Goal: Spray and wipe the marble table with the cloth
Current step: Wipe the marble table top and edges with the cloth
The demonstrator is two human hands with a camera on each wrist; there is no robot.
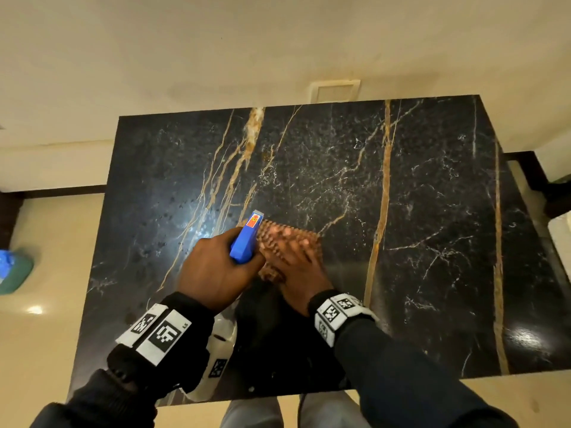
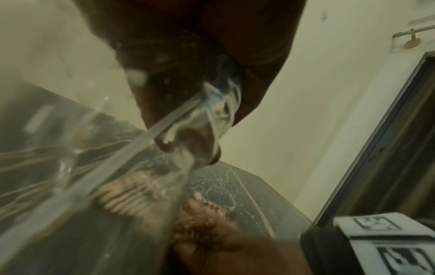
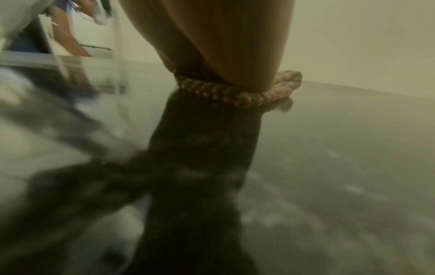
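Now the right hand [image 1: 301, 267] pressed flat on the nubby orange cloth [image 1: 287, 239], wiping the black gold-veined marble table [image 1: 432, 211], while the left hand [image 1: 216, 270] gripped the blue-headed clear spray bottle [image 1: 245, 239]; next, I'd say, broader strokes

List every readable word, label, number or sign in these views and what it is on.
"L5": left wristband, small, uncertain.
Red label on the blue sprayer head: print too small to read.
Square code markers on both wristbands: patterns, no words.
Wrist views: no legible text.
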